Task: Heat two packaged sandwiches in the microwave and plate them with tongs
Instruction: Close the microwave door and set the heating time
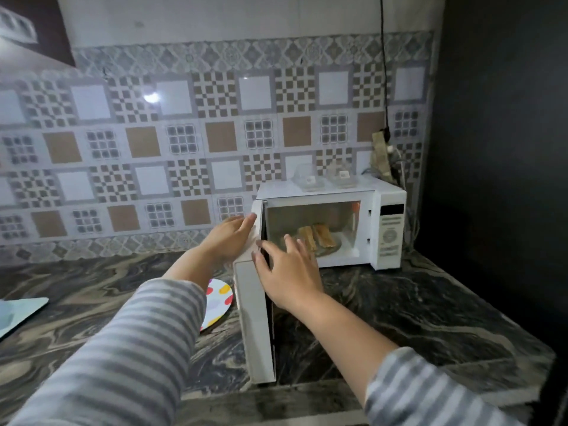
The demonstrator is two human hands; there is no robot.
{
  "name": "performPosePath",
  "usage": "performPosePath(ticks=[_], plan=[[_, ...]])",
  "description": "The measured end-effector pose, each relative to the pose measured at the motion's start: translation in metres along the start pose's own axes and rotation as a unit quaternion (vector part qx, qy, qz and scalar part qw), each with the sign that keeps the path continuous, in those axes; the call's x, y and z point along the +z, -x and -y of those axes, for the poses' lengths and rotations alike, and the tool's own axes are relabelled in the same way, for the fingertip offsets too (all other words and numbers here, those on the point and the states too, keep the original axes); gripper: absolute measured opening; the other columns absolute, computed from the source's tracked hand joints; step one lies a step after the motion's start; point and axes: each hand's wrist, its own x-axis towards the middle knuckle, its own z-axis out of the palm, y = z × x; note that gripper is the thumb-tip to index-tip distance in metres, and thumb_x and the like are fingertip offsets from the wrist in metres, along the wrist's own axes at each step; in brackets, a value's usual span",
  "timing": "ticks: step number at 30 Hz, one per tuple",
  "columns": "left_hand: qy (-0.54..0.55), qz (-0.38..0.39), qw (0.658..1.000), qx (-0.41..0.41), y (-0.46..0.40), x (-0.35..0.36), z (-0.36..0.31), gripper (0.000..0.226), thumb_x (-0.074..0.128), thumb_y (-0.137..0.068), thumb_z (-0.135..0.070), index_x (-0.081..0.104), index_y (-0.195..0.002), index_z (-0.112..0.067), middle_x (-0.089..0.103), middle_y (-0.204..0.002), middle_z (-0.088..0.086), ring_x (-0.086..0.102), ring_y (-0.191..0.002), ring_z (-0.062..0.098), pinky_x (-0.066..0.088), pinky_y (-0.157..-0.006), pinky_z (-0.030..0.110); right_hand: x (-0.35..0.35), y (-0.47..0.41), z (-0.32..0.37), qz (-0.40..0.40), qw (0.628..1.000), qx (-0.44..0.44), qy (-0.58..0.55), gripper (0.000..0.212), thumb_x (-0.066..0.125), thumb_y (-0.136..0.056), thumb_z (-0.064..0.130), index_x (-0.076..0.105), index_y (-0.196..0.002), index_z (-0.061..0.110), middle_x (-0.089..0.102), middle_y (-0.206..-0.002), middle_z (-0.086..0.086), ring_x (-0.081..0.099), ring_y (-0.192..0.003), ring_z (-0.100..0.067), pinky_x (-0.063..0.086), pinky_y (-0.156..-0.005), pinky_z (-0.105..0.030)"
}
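Observation:
A white microwave (388, 229) stands on the dark marbled counter with its door (256, 318) swung wide toward me. Inside, two toasted sandwiches (316, 236) lie side by side on the glass turntable. My left hand (229, 239) rests flat on the outer face of the door near its top edge. My right hand (287, 269) has its fingers spread, with the thumb at the door's top edge, in front of the cavity. Two clear plastic sandwich packages (325, 179) sit on the microwave's top; whether anything is in them I cannot tell. No tongs are in view.
A white plate with coloured spots (218, 298) lies on the counter left of the door, partly behind my left arm. A pale board (18, 312) sits at the far left. A black cable (384, 72) hangs down the tiled wall behind the microwave. A dark wall closes the right side.

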Motion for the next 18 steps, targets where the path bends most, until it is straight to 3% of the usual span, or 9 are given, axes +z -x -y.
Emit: performPosePath(ticks=[6, 9, 13, 18], plan=[[0.042, 0.073, 0.996, 0.013, -0.016, 0.019, -0.008, 0.081, 0.009, -0.088, -0.071, 0.043, -0.142, -0.022, 0.027, -0.156, 0.002, 0.021, -0.144, 0.020, 0.014, -0.118, 0.041, 0.004, 0.004, -0.005, -0.055, 0.996, 0.067, 0.010, 0.050, 0.024, -0.099, 0.053, 0.037, -0.144, 0.038, 0.011, -0.161, -0.009, 0.003, -0.148, -0.026, 0.006, -0.119, -0.048], [0.033, 0.086, 0.996, 0.018, -0.020, 0.037, -0.033, 0.078, 0.005, -0.091, -0.067, 0.039, -0.145, -0.021, 0.019, -0.159, 0.004, 0.012, -0.146, 0.023, 0.008, -0.119, 0.045, -0.003, 0.003, -0.019, -0.080, 0.991, 0.107, 0.032, 0.050, 0.022, -0.100, 0.049, 0.037, -0.145, 0.035, 0.012, -0.161, -0.009, 0.004, -0.148, -0.025, 0.007, -0.119, -0.048], [0.044, 0.084, 0.995, 0.032, -0.022, 0.066, -0.070, 0.070, -0.001, -0.092, -0.063, 0.032, -0.146, -0.034, 0.007, -0.161, 0.000, -0.012, -0.147, 0.022, -0.006, -0.114, 0.058, -0.019, 0.002, -0.050, -0.095, 0.980, 0.161, 0.066, 0.050, 0.020, -0.100, 0.050, 0.033, -0.147, 0.036, 0.011, -0.161, -0.010, 0.004, -0.148, -0.028, 0.008, -0.119, -0.049], [0.043, 0.051, 0.997, 0.046, -0.033, 0.096, -0.107, 0.066, 0.000, -0.093, -0.061, 0.038, -0.142, -0.038, 0.010, -0.160, -0.003, -0.014, -0.146, 0.020, -0.017, -0.107, 0.062, -0.046, -0.012, -0.097, -0.087, 0.967, 0.216, 0.107, 0.055, 0.019, -0.097, 0.058, 0.022, -0.149, 0.040, 0.006, -0.162, -0.009, 0.000, -0.148, -0.030, 0.003, -0.118, -0.053]])
